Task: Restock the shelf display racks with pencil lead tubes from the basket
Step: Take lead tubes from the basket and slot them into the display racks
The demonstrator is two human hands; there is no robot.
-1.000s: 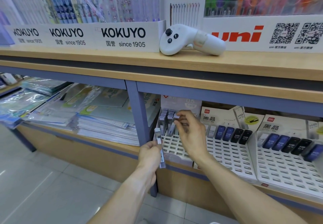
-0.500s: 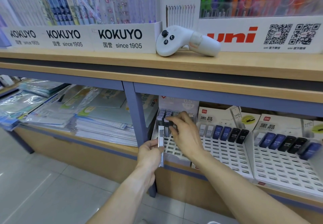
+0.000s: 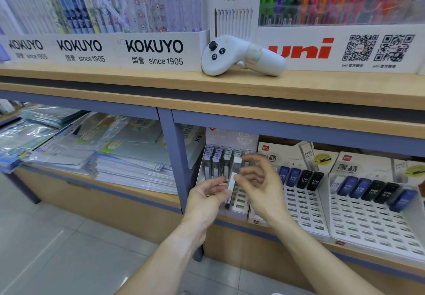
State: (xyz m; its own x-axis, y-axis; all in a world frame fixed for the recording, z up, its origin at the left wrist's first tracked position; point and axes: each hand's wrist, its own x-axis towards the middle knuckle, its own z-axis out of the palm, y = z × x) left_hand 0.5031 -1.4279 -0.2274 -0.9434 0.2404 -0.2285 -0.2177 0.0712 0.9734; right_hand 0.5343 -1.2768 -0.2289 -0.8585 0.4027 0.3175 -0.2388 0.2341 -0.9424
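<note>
- Nearest to me, the left hand (image 3: 208,193) pinches a slim pencil lead tube (image 3: 230,189) between thumb and curled fingers. The tube stands almost upright, its pale cap on top, its dark lower end hanging below the fingers.
- Just beside it, the right hand (image 3: 259,184) has its fingers loosely spread; its fingertips (image 3: 239,178) sit at the tube's upper part. Blur hides whether they actually grip it or only touch it.
- So the tube lies between both hands, its long axis vertical, the left hand carrying it.
- Directly beyond the hands is the leftmost display rack (image 3: 239,202); a row of stocked tubes (image 3: 220,161) stands at its back, with bare slots closer in.
- I'd judge the next move is short: forward and slightly down into an open slot.
- No basket is in sight.
</note>
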